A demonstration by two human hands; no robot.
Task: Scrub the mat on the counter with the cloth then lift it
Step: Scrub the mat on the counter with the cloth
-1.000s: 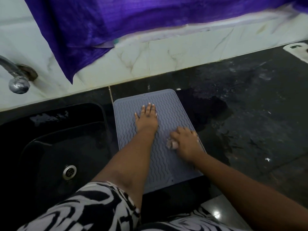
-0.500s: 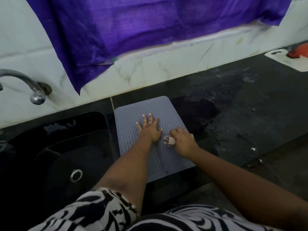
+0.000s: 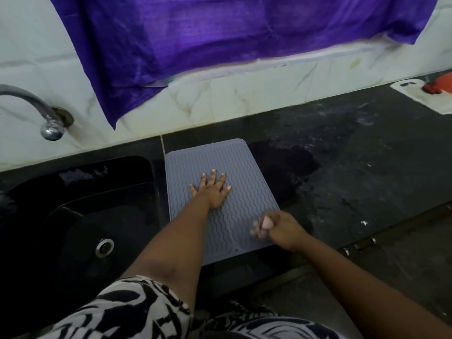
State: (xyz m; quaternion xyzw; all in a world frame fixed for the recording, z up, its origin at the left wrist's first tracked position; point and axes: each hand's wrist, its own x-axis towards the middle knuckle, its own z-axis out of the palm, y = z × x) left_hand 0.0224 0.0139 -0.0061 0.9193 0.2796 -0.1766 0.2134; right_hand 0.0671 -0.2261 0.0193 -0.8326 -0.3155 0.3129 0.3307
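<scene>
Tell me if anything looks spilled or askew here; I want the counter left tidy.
Yes: a dark wet patch spreads on the counter right of the mat. The mat's near edge overhangs the counter's front. The purple cloth on the wall hangs unevenly, one corner drooping low.

The cloth (image 3: 263,225) is showing only as a pale, motion-blurred wad poking out of the right hand (image 3: 281,227), whose curled fingers are hiding most of it. The left hand (image 3: 212,192) and forearm are covering a strip of the mat (image 3: 241,167). The frame edges are cutting off the tap (image 3: 36,111), the purple fabric (image 3: 232,37) and a white board (image 3: 425,96) carrying a red object (image 3: 440,85) too cropped to identify.
</scene>
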